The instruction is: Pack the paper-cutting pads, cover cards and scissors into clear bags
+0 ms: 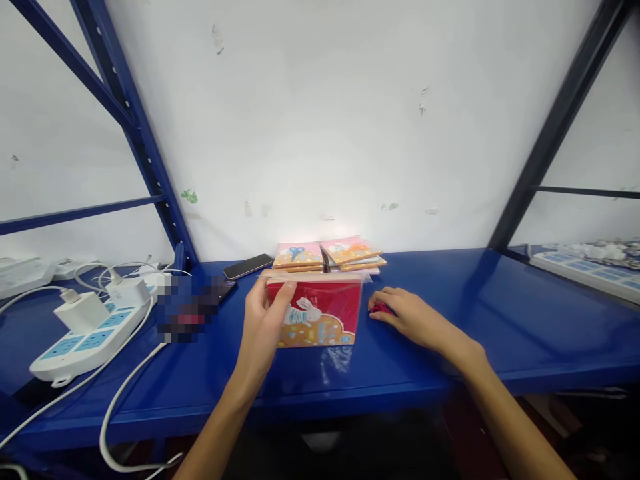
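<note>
My left hand [267, 310] grips the upper left corner of a clear plastic packet [325, 313], its thumb on the front. Inside the packet is a red sheet with a white rabbit and an orange-brown patterned lower part. The packet stands tilted up above the blue table. To its right, my right hand [403, 313] rests low over the table, fingers curled round a small dark red object [383, 307], mostly hidden, whose kind I cannot make out. Behind the packet lie two stacks of similar packets, a left stack [299, 255] showing blue scissors and a right stack [353, 251].
A black phone [249, 265] lies at the back, left of the stacks. A second, partly blurred-out phone [225, 291] is nearer. On the left stands a white power strip [93, 340] with chargers and loose cables [117, 400]. Another power strip [590, 275] is at far right.
</note>
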The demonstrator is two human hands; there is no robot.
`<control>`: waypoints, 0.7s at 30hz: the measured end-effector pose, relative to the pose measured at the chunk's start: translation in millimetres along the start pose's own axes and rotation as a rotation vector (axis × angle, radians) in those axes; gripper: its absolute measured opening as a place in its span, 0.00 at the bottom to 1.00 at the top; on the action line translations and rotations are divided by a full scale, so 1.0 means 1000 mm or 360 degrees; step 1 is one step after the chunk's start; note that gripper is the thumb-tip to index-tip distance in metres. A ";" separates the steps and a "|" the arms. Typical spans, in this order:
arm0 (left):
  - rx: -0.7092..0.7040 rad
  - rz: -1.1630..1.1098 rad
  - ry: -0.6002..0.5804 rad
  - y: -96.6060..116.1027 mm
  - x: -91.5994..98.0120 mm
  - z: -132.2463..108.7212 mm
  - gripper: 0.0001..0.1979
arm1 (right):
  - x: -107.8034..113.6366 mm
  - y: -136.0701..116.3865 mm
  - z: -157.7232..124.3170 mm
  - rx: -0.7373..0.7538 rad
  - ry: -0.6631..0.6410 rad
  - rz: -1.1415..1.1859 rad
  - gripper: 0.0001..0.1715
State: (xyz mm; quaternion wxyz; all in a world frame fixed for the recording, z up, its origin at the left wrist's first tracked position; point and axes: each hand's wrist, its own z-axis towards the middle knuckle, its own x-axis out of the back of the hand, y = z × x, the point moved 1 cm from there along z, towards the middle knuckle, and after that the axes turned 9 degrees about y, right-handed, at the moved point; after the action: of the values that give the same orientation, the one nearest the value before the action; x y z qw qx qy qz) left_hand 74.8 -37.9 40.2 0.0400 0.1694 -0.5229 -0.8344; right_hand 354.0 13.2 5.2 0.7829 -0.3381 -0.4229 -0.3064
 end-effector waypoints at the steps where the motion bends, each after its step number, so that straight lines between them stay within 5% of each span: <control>1: 0.0020 0.0003 -0.0023 0.001 0.000 0.000 0.13 | 0.000 -0.002 0.001 0.0024 0.0036 -0.0021 0.16; 6: 0.0032 -0.0010 -0.0066 0.003 0.001 0.000 0.15 | 0.003 -0.002 0.005 -0.0001 0.0512 0.0076 0.17; 13: 0.0003 0.0031 -0.0060 0.002 -0.001 -0.003 0.15 | 0.022 -0.005 0.000 -0.0381 0.1208 0.0441 0.17; 17: 0.0019 0.0056 -0.0073 0.004 -0.003 -0.008 0.16 | 0.043 -0.036 -0.009 -0.0409 0.1886 0.0523 0.14; 21: 0.0034 0.0081 -0.0137 0.007 -0.010 -0.017 0.15 | 0.058 -0.079 -0.025 -0.0252 0.2195 0.0530 0.11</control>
State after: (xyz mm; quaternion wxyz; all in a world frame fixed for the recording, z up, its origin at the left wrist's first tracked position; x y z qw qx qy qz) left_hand 88.6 -52.8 41.8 0.0369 0.1204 -0.5371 -0.8341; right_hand 331.6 -64.1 66.3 0.8815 -0.1832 0.2495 -0.3566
